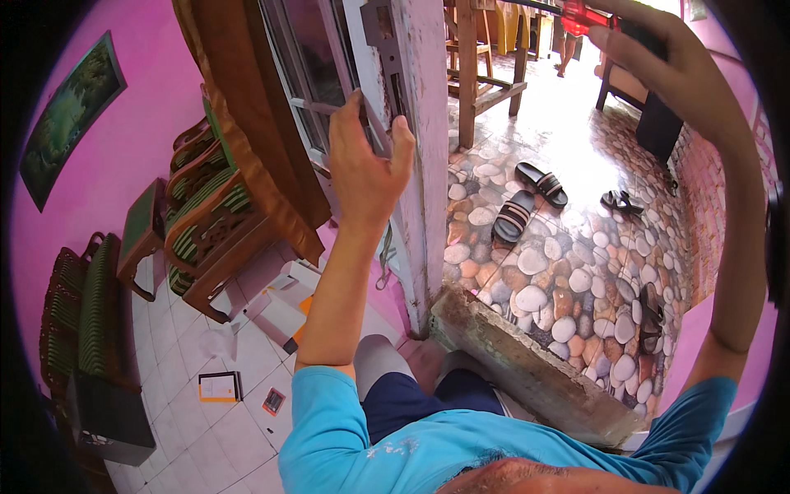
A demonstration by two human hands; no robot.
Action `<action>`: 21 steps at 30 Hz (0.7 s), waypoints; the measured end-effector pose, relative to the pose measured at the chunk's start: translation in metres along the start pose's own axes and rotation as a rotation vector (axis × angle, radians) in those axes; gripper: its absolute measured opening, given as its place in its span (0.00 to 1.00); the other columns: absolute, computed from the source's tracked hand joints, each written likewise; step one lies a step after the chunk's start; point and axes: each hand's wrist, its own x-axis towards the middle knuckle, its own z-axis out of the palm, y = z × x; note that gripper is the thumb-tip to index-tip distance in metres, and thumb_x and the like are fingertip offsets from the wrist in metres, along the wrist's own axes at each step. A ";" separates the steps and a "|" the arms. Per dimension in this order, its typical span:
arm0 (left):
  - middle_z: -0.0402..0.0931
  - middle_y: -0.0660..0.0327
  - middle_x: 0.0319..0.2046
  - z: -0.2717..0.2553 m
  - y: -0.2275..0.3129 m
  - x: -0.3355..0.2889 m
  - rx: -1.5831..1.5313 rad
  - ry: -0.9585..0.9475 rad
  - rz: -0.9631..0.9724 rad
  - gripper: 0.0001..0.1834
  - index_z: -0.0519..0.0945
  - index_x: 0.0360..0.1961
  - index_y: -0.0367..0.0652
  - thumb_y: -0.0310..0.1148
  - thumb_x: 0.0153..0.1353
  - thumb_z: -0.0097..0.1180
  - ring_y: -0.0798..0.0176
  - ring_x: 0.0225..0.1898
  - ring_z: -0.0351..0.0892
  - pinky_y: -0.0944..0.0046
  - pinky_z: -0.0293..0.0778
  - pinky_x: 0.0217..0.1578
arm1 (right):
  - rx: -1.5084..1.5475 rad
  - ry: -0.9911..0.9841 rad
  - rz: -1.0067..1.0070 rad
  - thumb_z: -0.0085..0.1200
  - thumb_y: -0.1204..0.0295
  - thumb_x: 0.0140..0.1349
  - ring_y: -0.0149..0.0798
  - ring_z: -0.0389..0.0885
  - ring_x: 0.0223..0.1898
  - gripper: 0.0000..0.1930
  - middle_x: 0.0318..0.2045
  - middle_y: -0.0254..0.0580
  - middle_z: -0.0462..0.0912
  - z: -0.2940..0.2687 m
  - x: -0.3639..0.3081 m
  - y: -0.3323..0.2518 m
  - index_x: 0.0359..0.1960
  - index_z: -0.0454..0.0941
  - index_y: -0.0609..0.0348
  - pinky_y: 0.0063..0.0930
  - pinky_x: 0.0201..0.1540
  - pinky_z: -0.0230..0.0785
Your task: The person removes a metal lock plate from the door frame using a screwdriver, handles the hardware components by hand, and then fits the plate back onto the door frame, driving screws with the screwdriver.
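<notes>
My left hand (366,173) is raised at the edge of a white-framed door (424,189). A narrow, flat grey strip (378,126) lies between its thumb and fingers, close against the door edge. Just above sits a metal lock plate (383,37) with openings, set into that edge. High at the right, my right hand (679,70) is closed around a screwdriver (583,16) with a red and black handle. The screwdriver's shaft points left toward the door and runs out of view at the top.
A concrete sill (527,370) borders the pebble-patterned floor (535,288), where striped sandals (514,216) lie. On the white tiles are a small box (219,387), an orange package (274,401) and an opened white carton (284,305). A brown curtain (247,140) and green-striped chairs (206,214) stand left.
</notes>
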 end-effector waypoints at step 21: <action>0.70 0.37 0.51 0.030 0.002 -0.004 -0.049 0.160 0.047 0.26 0.66 0.61 0.23 0.32 0.70 0.56 0.38 0.50 0.75 0.49 0.72 0.53 | -0.591 0.350 -0.420 0.58 0.59 0.69 0.34 0.76 0.20 0.19 0.21 0.40 0.79 -0.012 -0.004 -0.016 0.49 0.82 0.63 0.33 0.27 0.68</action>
